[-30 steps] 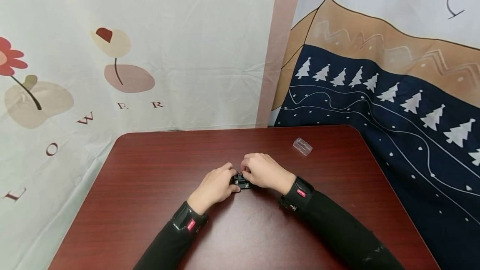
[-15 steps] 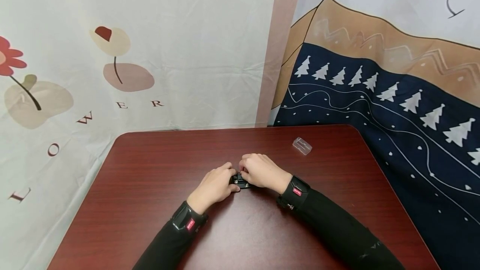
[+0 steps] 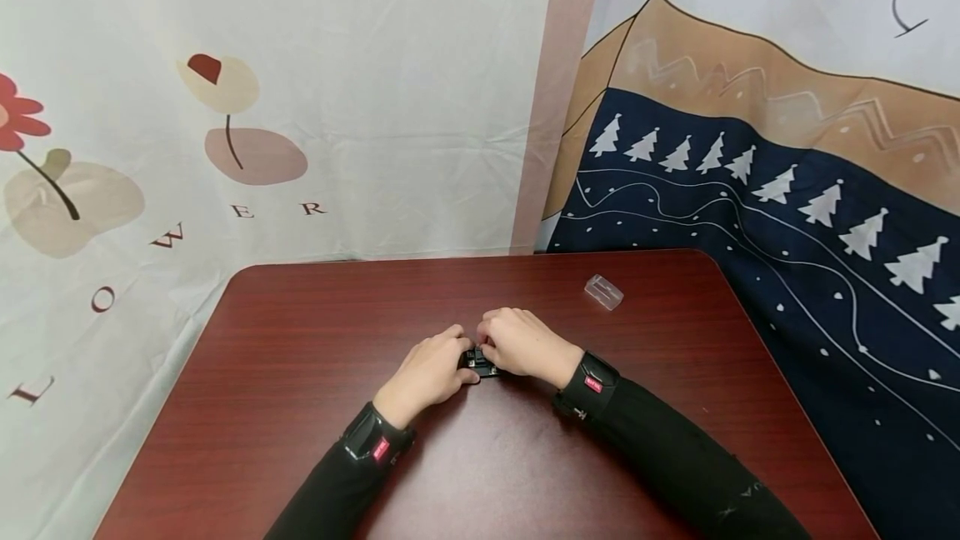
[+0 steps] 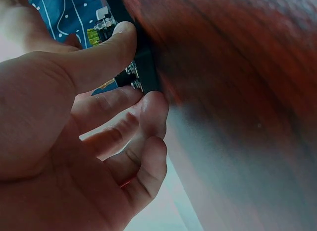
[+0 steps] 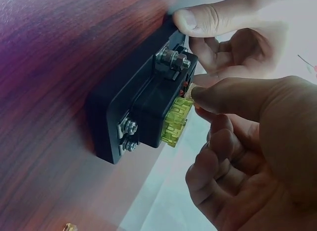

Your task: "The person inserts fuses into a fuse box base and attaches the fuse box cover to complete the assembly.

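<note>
A black fuse block point(image 5: 133, 97) with metal screw terminals rests on the table between my hands. Yellow blade fuses point(image 5: 176, 123) stand in its raised middle part. My left hand point(image 3: 426, 375) grips one end of the block, its thumb point(image 4: 116, 50) along one side and fingertips at the other. Thumb and forefinger of my right hand point(image 3: 528, 347) pinch a pale blade fuse point(image 5: 190, 93) at the block's slots, beside the yellow ones; the fingertips cover most of it. The other fingers of the right hand are loosely curled.
A transparent plastic cover point(image 3: 603, 292) lies on the reddish-brown table point(image 3: 337, 298) toward the back right. In the right wrist view, a small gold-coloured piece point(image 5: 70, 227) shows at the bottom edge. Printed curtains hang behind the table.
My right hand has shifted slightly left along the block since a second ago and has barely moved since. The left hand keeps its grip on the block.
</note>
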Available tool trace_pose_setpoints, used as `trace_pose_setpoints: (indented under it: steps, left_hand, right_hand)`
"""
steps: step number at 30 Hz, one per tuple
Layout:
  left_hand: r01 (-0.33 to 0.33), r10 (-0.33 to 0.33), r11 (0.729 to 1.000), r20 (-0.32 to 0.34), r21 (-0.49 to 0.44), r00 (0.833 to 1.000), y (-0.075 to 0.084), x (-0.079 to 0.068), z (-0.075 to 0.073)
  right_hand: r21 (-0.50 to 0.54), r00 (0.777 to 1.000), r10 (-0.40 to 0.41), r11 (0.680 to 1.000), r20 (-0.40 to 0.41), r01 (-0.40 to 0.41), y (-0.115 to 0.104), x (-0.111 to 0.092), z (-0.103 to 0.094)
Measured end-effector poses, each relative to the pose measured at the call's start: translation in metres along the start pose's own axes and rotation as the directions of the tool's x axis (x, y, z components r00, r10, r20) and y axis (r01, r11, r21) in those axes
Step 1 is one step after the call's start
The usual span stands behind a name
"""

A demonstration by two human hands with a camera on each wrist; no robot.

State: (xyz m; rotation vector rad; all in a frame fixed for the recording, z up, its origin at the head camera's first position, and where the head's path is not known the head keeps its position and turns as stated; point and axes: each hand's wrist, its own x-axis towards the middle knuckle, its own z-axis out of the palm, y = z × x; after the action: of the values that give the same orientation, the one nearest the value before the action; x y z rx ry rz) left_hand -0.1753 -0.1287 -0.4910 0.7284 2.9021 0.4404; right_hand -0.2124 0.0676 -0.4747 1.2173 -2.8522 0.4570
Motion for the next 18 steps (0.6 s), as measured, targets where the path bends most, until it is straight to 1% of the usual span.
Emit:
trace_pose_setpoints:
  steps: [8,18]
  left_hand:
    - [-0.01,0.01,1.0,-0.009,0.001,1.0,-0.0004,-0.0002,0.0005]
    - [-0.012,0.011,1.0,-0.018,-0.007,1.0,0.0001,0.0007,0.0047]
  right_hand:
    - [0.015,1.0,0.005,1.0,0.009,-0.005,-0.0004,-0.0001,0.0004]
    - [0.026,1.0,0.01,1.0,0.026,-0.011,0.0036,0.0011,0.0033]
